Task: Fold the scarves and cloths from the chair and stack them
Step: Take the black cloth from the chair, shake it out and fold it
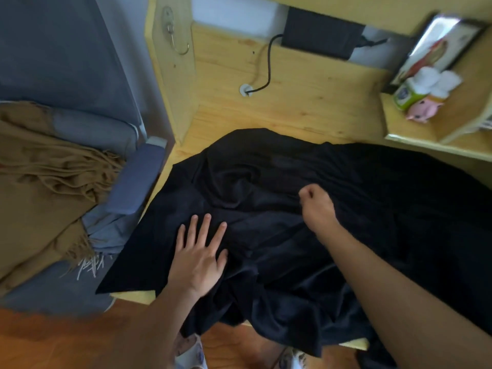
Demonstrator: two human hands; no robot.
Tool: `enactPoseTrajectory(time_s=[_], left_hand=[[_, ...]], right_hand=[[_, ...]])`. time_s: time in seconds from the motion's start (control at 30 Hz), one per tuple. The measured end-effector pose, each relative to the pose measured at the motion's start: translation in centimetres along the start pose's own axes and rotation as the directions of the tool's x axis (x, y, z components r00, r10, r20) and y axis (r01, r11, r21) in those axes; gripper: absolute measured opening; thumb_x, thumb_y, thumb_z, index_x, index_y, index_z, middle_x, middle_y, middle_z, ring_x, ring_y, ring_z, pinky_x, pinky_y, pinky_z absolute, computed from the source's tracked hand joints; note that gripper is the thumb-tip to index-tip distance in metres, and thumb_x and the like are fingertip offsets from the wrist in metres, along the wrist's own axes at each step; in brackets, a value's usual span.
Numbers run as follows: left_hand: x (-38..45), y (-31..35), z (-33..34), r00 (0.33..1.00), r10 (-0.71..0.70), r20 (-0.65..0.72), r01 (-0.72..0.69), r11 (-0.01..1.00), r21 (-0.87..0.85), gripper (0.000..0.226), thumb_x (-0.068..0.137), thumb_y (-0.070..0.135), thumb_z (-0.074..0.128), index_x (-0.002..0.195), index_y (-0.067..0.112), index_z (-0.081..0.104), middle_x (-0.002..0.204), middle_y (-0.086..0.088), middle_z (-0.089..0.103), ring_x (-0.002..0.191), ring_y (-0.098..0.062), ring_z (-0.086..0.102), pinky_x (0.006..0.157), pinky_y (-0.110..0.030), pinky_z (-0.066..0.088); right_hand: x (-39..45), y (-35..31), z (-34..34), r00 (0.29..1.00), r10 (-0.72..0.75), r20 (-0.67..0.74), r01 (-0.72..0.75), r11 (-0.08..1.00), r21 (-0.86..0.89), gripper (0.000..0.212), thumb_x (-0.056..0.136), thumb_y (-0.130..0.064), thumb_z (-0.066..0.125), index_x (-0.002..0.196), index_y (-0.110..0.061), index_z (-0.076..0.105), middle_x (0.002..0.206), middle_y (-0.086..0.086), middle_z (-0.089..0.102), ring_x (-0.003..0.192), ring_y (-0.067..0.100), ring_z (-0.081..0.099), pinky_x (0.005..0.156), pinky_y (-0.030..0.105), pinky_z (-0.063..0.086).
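A large black cloth [279, 182] lies rumpled across the wooden desk [292, 102], and its near edge hangs over the front. My left hand [201, 257] presses flat on the cloth's left part with fingers spread. My right hand [316, 203] is curled into a fist near the cloth's middle and pinches a fold of the fabric. A brown fringed scarf [45, 182] is draped over the blue-grey chair [133, 182] at the left, with a grey-blue cloth [109, 230] under its fringe.
A black box [319, 33] with a cable [266, 65] stands at the desk's back. A side shelf [426, 137] at the right holds a tissue pack [410, 94], a pink toy [422, 110] and a framed picture [436, 49]. Wooden floor and my shoes lie below.
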State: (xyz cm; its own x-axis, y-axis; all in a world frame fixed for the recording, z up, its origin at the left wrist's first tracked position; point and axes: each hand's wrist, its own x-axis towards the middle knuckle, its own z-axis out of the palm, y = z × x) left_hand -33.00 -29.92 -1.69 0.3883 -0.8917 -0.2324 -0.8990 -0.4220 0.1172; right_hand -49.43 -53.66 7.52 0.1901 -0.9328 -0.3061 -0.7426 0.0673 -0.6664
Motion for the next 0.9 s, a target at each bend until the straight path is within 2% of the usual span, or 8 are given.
enactPoseTrajectory(time_s=[0.13, 0.27, 0.37, 0.47, 0.57, 0.7, 0.8, 0.9], left_hand=[[0.3, 1.0, -3.0, 0.976, -0.033, 0.216, 0.021, 0.998, 0.058, 0.059, 0.108, 0.05, 0.017, 0.159, 0.043, -0.012, 0.169, -0.008, -0.022, 0.155, -0.038, -0.018, 0.125, -0.058, -0.001], [-3.8, 3.6, -5.5, 0.989, -0.052, 0.141, 0.052, 0.999, 0.005, 0.052, 0.109, 0.043, 0.031, 0.159, 0.039, 0.022, 0.17, -0.009, 0.005, 0.155, -0.037, 0.006, 0.125, -0.051, 0.015], [-6.8, 4.8, -5.1, 0.971, -0.068, 0.228, 0.094, 0.99, -0.104, 0.049, 0.105, 0.047, 0.043, 0.152, 0.032, 0.039, 0.16, -0.004, 0.032, 0.147, -0.031, 0.028, 0.119, -0.046, 0.029], [-8.7, 4.8, -5.5, 0.983, -0.112, 0.147, 0.136, 0.977, -0.162, 0.015, 0.102, 0.023, 0.049, 0.104, 0.028, 0.062, 0.12, -0.001, 0.059, 0.119, -0.028, 0.054, 0.099, -0.041, 0.044], [-10.1, 4.6, -6.3, 0.981, -0.165, 0.102, 0.186, 0.946, -0.266, 0.031, 0.1, 0.01, 0.046, 0.076, 0.03, 0.045, 0.09, -0.004, 0.059, 0.095, -0.029, 0.062, 0.085, -0.043, 0.047], [-10.6, 3.8, -5.2, 0.971, -0.205, 0.121, 0.238, 0.864, -0.444, 0.026, 0.103, 0.023, 0.056, 0.129, 0.022, 0.058, 0.134, -0.006, 0.052, 0.122, -0.029, 0.053, 0.102, -0.044, 0.048], [-10.8, 4.1, -4.4, 0.961, -0.186, 0.204, 0.261, 0.85, -0.457, 0.06, 0.103, 0.027, 0.058, 0.157, 0.025, 0.033, 0.158, -0.007, 0.031, 0.143, -0.031, 0.034, 0.113, -0.045, 0.038], [-10.6, 4.7, -3.7, 0.946, -0.213, 0.243, 0.305, 0.836, -0.456, 0.046, 0.104, 0.029, 0.054, 0.149, 0.033, 0.046, 0.167, -0.006, 0.015, 0.151, -0.032, 0.016, 0.117, -0.048, 0.031]], right_hand=[[-10.1, 5.2, -1.8, 0.984, 0.131, 0.119, -0.13, 0.991, -0.019, 0.03, 0.106, -0.026, 0.039, 0.083, -0.011, 0.053, 0.084, 0.006, 0.056, 0.085, 0.025, 0.054, 0.072, 0.029, 0.033], [-18.2, 9.8, -2.7, 0.95, 0.186, 0.251, -0.138, 0.971, -0.196, 0.034, 0.105, -0.029, 0.042, 0.073, -0.021, 0.051, 0.078, 0.002, 0.053, 0.085, 0.024, 0.051, 0.076, 0.032, 0.036], [-21.6, 12.0, -3.6, 0.82, 0.326, 0.47, -0.129, 0.906, -0.403, 0.028, 0.1, -0.028, 0.051, 0.072, -0.028, 0.053, 0.075, -0.004, 0.055, 0.078, 0.02, 0.057, 0.074, 0.03, 0.047], [-22.4, 14.5, -3.7, 0.778, 0.338, 0.529, -0.08, 0.889, -0.45, 0.03, 0.091, -0.001, 0.052, 0.095, -0.028, 0.065, 0.105, 0.004, 0.067, 0.095, 0.017, 0.065, 0.083, 0.02, 0.05], [-21.7, 15.0, -4.2, 0.843, 0.313, 0.437, -0.188, 0.933, -0.306, 0.035, 0.083, 0.006, 0.056, 0.084, -0.028, 0.067, 0.094, 0.01, 0.074, 0.082, 0.023, 0.072, 0.067, 0.024, 0.053], [-21.5, 13.7, -5.4, 0.856, 0.33, 0.397, -0.297, 0.944, -0.143, 0.011, 0.092, -0.011, 0.063, 0.087, -0.014, 0.071, 0.064, 0.004, 0.071, 0.046, 0.011, 0.06, 0.046, 0.022, 0.045], [-21.7, 13.7, -4.9, 0.878, 0.312, 0.362, -0.285, 0.95, -0.128, 0.037, 0.093, 0.004, 0.053, 0.101, -0.027, 0.072, 0.094, -0.003, 0.069, 0.071, 0.008, 0.067, 0.055, 0.021, 0.049], [-22.2, 12.7, -4.7, 0.911, 0.278, 0.305, -0.251, 0.96, -0.124, 0.045, 0.092, 0.006, 0.049, 0.094, -0.033, 0.072, 0.112, -0.006, 0.065, 0.097, 0.013, 0.063, 0.064, 0.02, 0.049]])
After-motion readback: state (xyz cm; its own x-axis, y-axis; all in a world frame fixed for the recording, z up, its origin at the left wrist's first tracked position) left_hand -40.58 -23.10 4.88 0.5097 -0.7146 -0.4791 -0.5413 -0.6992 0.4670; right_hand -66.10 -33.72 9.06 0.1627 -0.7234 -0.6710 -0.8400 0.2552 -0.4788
